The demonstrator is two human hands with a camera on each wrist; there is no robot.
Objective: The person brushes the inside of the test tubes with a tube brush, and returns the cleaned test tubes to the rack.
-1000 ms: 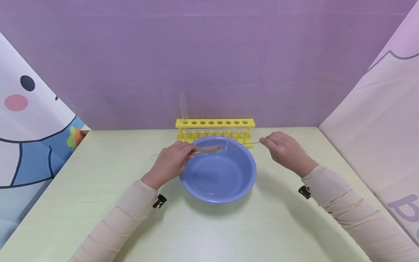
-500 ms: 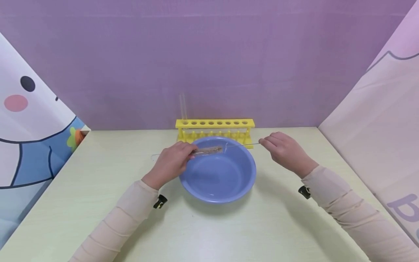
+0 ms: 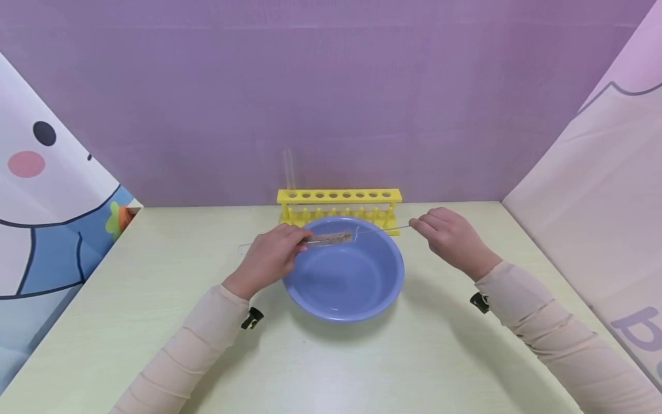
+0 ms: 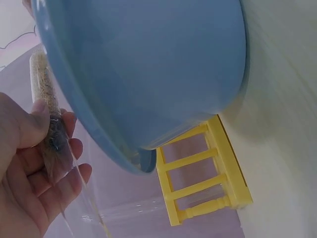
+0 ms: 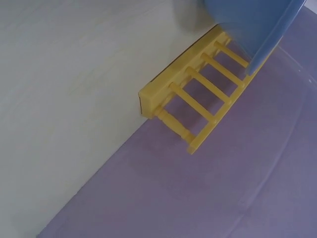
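In the head view my left hand (image 3: 271,253) grips a clear test tube (image 3: 247,248) above the blue basin (image 3: 343,315), the tube lying nearly level. Tan bristles of a test tube brush (image 3: 333,237) show inside the tube, near its right end. My right hand (image 3: 449,237) pinches the brush's thin wire handle (image 3: 395,228) right of the basin. Up close in the left wrist view, thumb and fingers of the left hand (image 4: 34,163) lie around the tube, with darker bristles (image 4: 57,139) beneath the tan ones. The right hand is out of sight in the right wrist view.
Behind the basin stands a yellow test tube rack (image 3: 339,195), its lower front partly hidden by the basin. Another clear test tube (image 3: 289,169) stands upright in its leftmost hole. A purple backdrop (image 3: 331,103) rises at the table's (image 3: 341,374) back edge, with printed panels on both sides.
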